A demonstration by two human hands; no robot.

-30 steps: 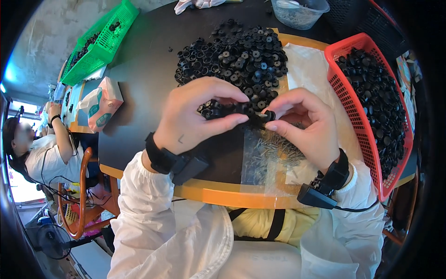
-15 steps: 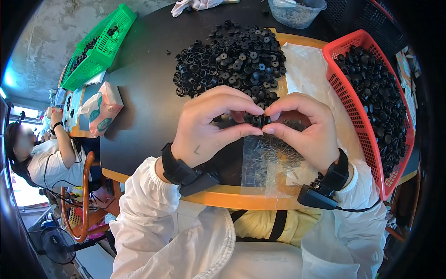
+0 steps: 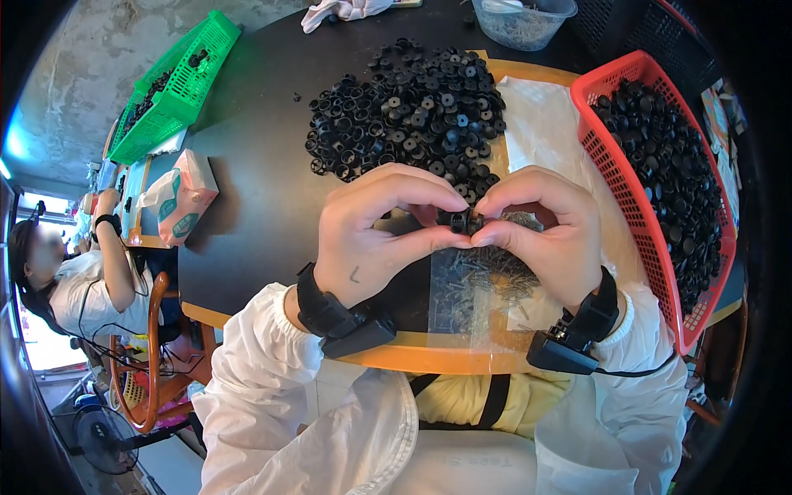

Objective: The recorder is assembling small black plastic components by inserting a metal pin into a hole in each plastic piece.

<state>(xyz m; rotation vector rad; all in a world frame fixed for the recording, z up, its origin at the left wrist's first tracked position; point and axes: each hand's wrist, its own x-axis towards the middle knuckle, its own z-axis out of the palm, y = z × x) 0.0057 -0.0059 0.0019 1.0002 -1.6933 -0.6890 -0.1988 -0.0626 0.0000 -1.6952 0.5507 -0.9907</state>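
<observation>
Between both hands, over the front of the table, is a small round black plastic part. My left hand pinches it from the left with thumb and forefinger. From the right, my right hand grips it the same way, its fingertips almost meeting the left ones. Fingers partly cover the part. Just beyond the hands lies a heap of black plastic caps and rings. Under and beside the right hand, many small metal springs are scattered on a clear plastic sheet.
At the right stands a red basket full of black knobs. A clear tub sits at the back. On the left are a tissue pack and a green basket. A person sits farther left.
Both hands have shifted slightly toward me with the black part still pinched between them. More of the part shows between the fingertips.
</observation>
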